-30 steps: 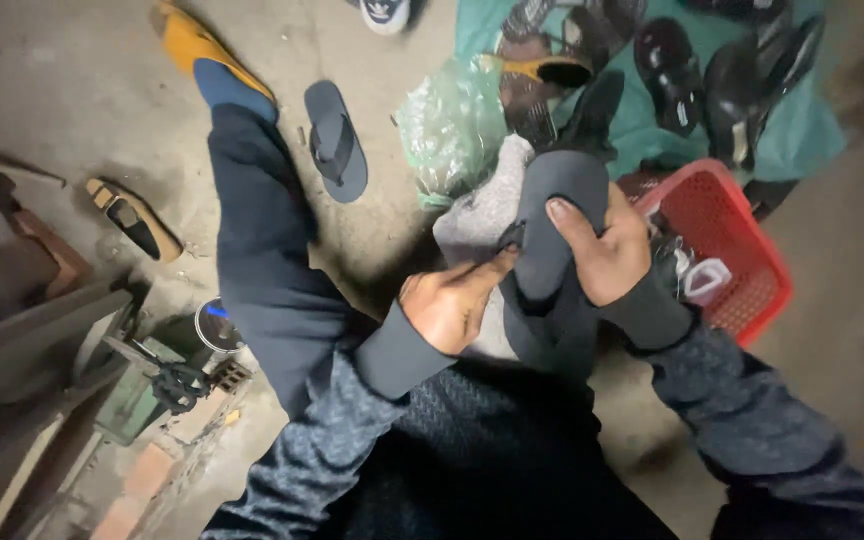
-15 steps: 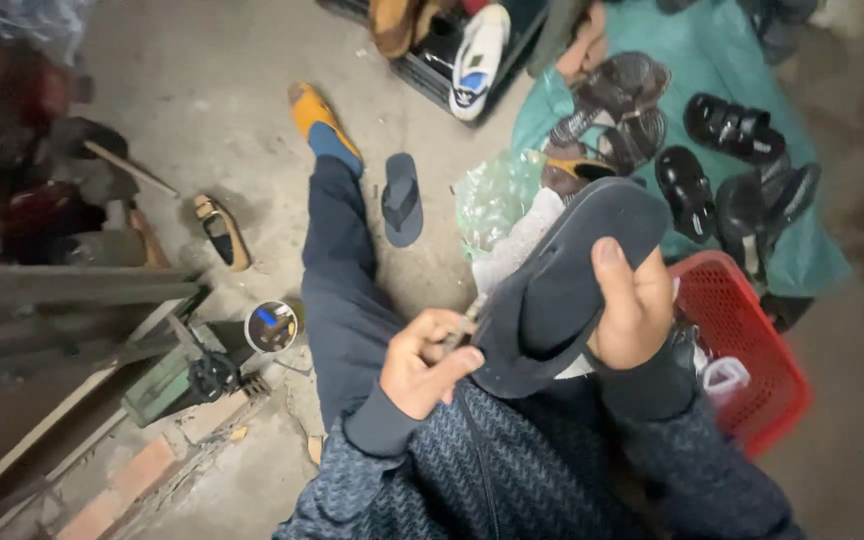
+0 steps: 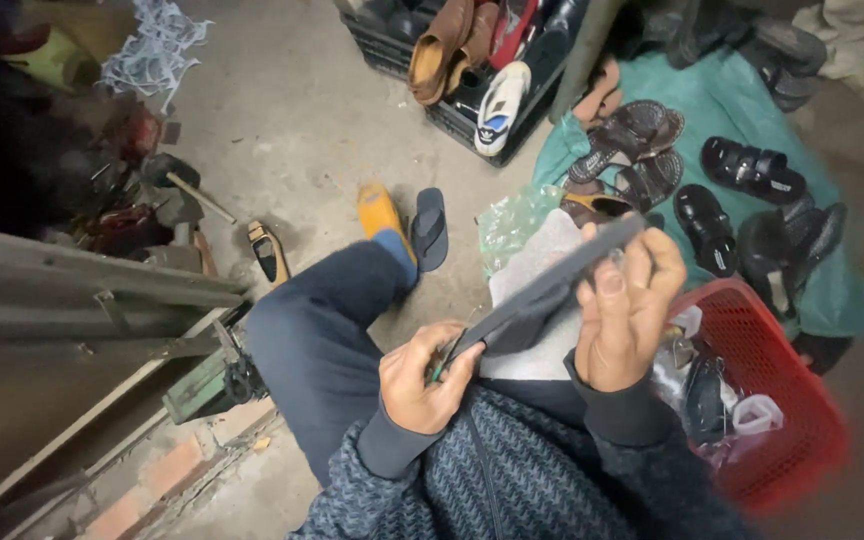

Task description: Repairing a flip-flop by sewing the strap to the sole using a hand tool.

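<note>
You've got the dark sole (image 3: 552,285) up over your lap, tilted edge-on, its far end high and its near end low. Your right hand (image 3: 624,320) is wrapped around the upper part, fingers (image 3: 652,268) curled over the far edge and thumb pressed on the near face. Your left hand (image 3: 422,378) is closed at the low end, pinching a thin tool (image 3: 444,360) against the sole; what kind of tool, you can't tell. Under the sole, between your hands, lies a grey cloth (image 3: 537,265) across your knee.

Just right of your right hand sits a red basket (image 3: 802,400) with white and dark bits inside. Beyond your right hand, a green sheet (image 3: 732,110) on the floor carries black sandals (image 3: 752,170) and brown ones (image 3: 637,130). A crumpled clear bag (image 3: 512,220) lies just past the cloth.

Ahead of your left hand your blue trouser leg (image 3: 322,330) stretches out to a yellow shoe (image 3: 377,210), with a dark flip-flop (image 3: 430,228) just beside it. Farther out, a black crate (image 3: 452,110) holds more shoes. Left of your left hand stand a green vise (image 3: 207,385) and grey metal bars (image 3: 72,290), with a hammer (image 3: 187,190) beyond on the concrete floor (image 3: 292,110).
</note>
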